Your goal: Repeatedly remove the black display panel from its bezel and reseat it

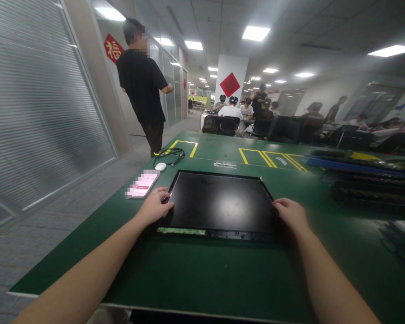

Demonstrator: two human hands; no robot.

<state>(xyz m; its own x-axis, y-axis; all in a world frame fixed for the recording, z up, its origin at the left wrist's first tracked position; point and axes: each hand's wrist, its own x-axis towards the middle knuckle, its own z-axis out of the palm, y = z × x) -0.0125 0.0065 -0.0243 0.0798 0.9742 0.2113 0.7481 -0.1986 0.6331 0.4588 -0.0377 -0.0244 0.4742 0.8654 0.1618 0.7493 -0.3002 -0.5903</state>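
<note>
A black flat display panel (219, 202) lies face up on the green tabletop (202, 270), its frame dark and thin. Along the near edge of the panel runs a narrow green circuit board (181, 231). My left hand (156, 207) grips the panel's left edge, thumb on top and fingers curled at the side. On the opposite side, my right hand (291, 213) pinches the right edge between thumb and fingers. The undersides of both grips are hidden.
Left of the panel are a phone (143, 183), a white mouse-like object (161, 166) and a coiled black cable (171, 155). Dark panels or frames (353, 193) are stacked at right. A person in black (141, 85) stands beyond the table's left side; others sit farther back.
</note>
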